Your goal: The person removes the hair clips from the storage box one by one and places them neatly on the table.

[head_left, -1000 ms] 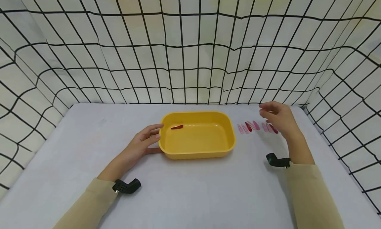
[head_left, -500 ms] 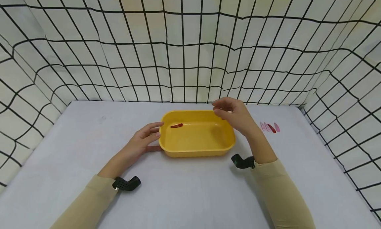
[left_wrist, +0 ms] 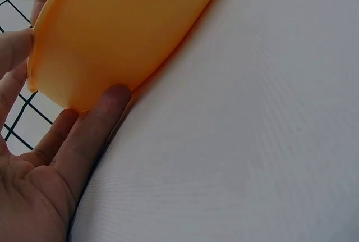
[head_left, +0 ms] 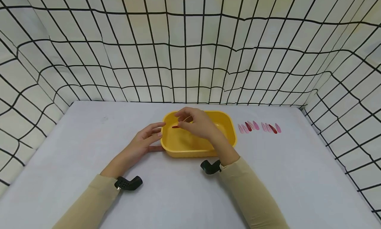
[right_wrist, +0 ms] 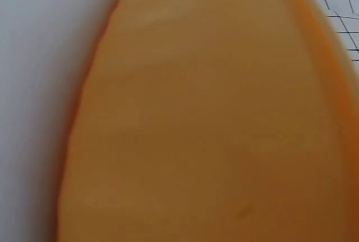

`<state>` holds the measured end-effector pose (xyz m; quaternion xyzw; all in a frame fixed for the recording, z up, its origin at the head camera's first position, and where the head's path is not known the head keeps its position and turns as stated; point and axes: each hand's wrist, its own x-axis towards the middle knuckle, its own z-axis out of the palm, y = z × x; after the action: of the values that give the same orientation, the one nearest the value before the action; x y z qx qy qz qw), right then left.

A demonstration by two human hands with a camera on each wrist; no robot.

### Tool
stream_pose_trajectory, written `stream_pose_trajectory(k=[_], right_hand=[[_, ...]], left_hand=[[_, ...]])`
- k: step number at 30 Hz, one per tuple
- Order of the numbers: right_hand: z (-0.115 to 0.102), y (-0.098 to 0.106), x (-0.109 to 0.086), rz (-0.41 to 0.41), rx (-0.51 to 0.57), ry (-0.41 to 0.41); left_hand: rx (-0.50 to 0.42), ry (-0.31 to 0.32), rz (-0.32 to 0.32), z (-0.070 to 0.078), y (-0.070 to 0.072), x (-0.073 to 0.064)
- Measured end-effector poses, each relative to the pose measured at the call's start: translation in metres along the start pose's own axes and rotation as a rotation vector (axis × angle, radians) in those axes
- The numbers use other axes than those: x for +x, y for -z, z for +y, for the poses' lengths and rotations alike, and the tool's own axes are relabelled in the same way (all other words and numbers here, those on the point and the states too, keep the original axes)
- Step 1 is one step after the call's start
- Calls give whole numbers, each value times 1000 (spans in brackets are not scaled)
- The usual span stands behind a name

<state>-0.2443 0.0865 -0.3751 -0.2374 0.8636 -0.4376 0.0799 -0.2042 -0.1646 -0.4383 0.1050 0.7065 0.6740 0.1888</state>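
A shallow yellow plastic tray (head_left: 190, 153) stands on the white table. My left hand (head_left: 146, 138) rests at its left end, fingertips on the rim; in the left wrist view the thumb (left_wrist: 92, 124) lies along the tray's lower wall. Over the tray's left part hovers my right hand (head_left: 196, 122), fingers bent, with a gap between thumb and forefinger. Just beside the thumb tip shows a slender dark red piece (head_left: 175, 126), shaped like a small dried chili, partly hidden by the hand. The right wrist view shows only the tray's outer side (right_wrist: 185, 113), blurred.
To the right of the tray lie two groups of small slanted leaf-like shapes: pale pink ones (head_left: 243, 128), pink ones (head_left: 256, 125) and dark red ones (head_left: 273, 129). A black wire grid (head_left: 190, 68) encloses the table at the back and both sides.
My right hand has moved left, from above the right group of shapes, across to the tray's left part beside the dark red piece. The left hand has kept its place on the tray.
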Motion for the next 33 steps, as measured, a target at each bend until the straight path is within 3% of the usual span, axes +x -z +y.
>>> stream_pose_trajectory(k=[11,15,22,28,33], right_hand=[[10,-28,7,-111,-216,-2],[11,-32,7,-132,-314,-20],[8,-35,4,-243,-499,-4],[7,-36,2,-229,-570,1],[6,-39,4,-198,-566,-9]], left_hand=[[-15,-12,-16,-1,-1,1],[-5,-6,-10,-1,0,1],[-3,-21,-8,0,1,1],[2,-17,-6,-1,1,1],[7,-29,-11,-1,3,-2]])
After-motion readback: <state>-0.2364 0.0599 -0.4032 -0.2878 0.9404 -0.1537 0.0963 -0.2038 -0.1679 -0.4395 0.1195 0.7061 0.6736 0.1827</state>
